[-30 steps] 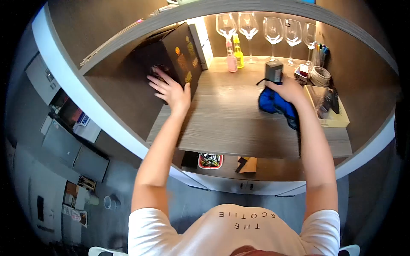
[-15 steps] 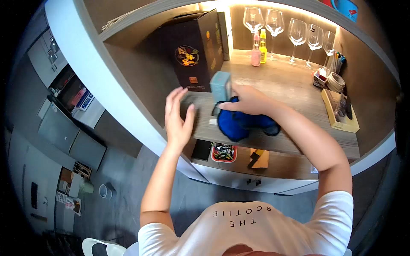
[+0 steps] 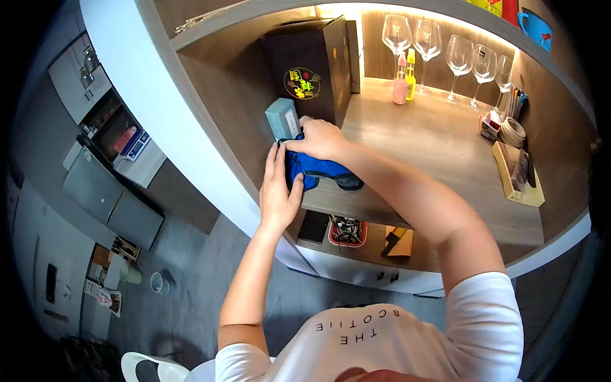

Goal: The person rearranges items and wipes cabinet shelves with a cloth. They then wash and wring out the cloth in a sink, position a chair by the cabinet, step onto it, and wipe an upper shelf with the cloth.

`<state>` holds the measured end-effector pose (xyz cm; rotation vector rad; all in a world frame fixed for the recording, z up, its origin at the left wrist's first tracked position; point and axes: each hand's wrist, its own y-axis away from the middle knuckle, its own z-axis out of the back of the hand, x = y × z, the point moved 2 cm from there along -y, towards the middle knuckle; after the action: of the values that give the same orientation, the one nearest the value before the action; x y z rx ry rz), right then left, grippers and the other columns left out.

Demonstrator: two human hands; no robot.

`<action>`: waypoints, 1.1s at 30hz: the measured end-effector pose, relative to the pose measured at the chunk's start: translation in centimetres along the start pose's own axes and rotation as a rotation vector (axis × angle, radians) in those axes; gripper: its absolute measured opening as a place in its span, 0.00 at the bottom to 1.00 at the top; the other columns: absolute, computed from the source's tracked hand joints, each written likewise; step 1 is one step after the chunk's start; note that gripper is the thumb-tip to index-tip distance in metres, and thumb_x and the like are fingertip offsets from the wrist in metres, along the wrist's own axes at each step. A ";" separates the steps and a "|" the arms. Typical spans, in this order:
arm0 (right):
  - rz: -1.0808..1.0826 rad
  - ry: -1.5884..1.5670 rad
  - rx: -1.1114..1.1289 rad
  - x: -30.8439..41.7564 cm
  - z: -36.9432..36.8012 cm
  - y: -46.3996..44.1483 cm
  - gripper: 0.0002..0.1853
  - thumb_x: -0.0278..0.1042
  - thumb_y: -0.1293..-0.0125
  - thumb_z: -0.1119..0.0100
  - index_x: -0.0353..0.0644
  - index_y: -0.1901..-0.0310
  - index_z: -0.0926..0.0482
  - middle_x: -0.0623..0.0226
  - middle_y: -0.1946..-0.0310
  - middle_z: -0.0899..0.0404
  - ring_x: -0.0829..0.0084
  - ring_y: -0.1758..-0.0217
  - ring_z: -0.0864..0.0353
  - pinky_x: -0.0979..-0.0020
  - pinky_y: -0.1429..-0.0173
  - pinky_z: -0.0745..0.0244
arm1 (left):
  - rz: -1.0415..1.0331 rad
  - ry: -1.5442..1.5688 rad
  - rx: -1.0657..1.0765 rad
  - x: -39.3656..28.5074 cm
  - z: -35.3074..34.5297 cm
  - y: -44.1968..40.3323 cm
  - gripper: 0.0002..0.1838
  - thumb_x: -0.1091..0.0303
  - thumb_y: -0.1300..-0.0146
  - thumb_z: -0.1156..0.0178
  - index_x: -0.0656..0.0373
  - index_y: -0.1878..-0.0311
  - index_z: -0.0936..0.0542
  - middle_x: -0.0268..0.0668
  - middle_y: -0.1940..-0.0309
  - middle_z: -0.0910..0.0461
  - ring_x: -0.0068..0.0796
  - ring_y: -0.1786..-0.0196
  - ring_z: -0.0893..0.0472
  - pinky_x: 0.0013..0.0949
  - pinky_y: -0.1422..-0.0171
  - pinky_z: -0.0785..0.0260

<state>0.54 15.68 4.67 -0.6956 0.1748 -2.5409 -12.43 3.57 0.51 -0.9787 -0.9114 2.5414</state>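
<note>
A small light-blue box (image 3: 282, 120) stands at the left of the wooden shelf (image 3: 407, 143), in front of a large dark box (image 3: 318, 70) with gold print. My right hand (image 3: 320, 139) is closed round the near right side of the small box and also holds a blue cloth item with black edging (image 3: 321, 167), which hangs below the fingers. Close to the cloth's left side is my left hand (image 3: 280, 191), fingers extended and a little apart, its fingertips near the small box's lower end.
Stemmed glasses (image 3: 459, 57) line the back, with a pink bottle (image 3: 400, 83) and a yellow bottle (image 3: 410, 73). At the right are pens (image 3: 517, 102), a jar (image 3: 512, 132) and a cream box (image 3: 509, 175). A red-rimmed basket (image 3: 347, 232) sits on the lower shelf.
My right hand has carried the small box and blue cloth from the shelf's right side to its left. My left hand has left the dark box and come beside the cloth.
</note>
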 end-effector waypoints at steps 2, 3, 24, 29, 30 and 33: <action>-0.014 -0.144 -0.104 -0.2 0.4 1.3 0.43 0.66 0.45 0.34 0.30 0.43 0.26 0.42 0.48 0.19 0.49 0.44 0.17 0.58 0.41 0.24 | -0.019 0.003 -0.018 -0.1 -0.1 -0.2 0.35 0.73 0.36 0.40 0.61 0.26 0.38 0.52 0.26 0.41 0.53 0.26 0.36 0.43 0.23 0.42; -0.029 -0.181 -0.156 -0.6 0.2 1.8 0.40 0.63 0.45 0.32 0.33 0.44 0.26 0.45 0.50 0.18 0.50 0.46 0.17 0.58 0.42 0.24 | -0.043 0.006 -0.046 -0.2 0.0 -0.5 0.35 0.75 0.37 0.41 0.60 0.26 0.38 0.51 0.25 0.41 0.54 0.25 0.36 0.44 0.23 0.42; -0.129 -0.397 -0.146 -26.3 19.1 4.7 0.42 0.56 0.40 0.32 0.27 0.35 0.30 0.46 0.36 0.28 0.58 0.31 0.29 0.64 0.29 0.35 | 0.034 -0.169 0.039 -0.6 -1.6 -2.3 0.28 0.66 0.39 0.39 0.65 0.36 0.28 0.47 0.42 0.30 0.50 0.39 0.27 0.46 0.38 0.29; -0.337 -0.331 -0.407 -31.8 13.3 -4.9 0.72 0.51 0.62 0.15 0.32 0.24 0.58 0.39 0.29 0.43 0.51 0.28 0.34 0.60 0.26 0.36 | 0.046 -0.180 0.048 -0.6 -1.3 -2.4 0.28 0.63 0.39 0.38 0.63 0.35 0.26 0.44 0.42 0.29 0.48 0.40 0.25 0.46 0.39 0.28; -0.383 -0.333 -0.461 -31.3 12.7 -5.2 0.69 0.46 0.62 0.15 0.34 0.25 0.57 0.41 0.30 0.42 0.52 0.31 0.31 0.59 0.32 0.29 | 0.051 -0.185 0.046 -0.6 -1.2 -2.4 0.28 0.63 0.39 0.38 0.63 0.35 0.26 0.44 0.42 0.29 0.48 0.40 0.25 0.46 0.39 0.28; -0.468 -0.397 -0.457 -27.6 12.8 -4.2 0.63 0.37 0.62 0.15 0.37 0.29 0.53 0.46 0.35 0.39 0.54 0.37 0.27 0.58 0.44 0.19 | 0.084 -0.151 0.046 -0.9 -1.1 -2.5 0.28 0.63 0.39 0.38 0.64 0.36 0.25 0.46 0.43 0.28 0.50 0.41 0.24 0.45 0.38 0.30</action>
<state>25.81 33.11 4.50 -1.5583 0.5148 -2.7431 -10.94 5.57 1.91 -0.8381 -0.8636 2.7250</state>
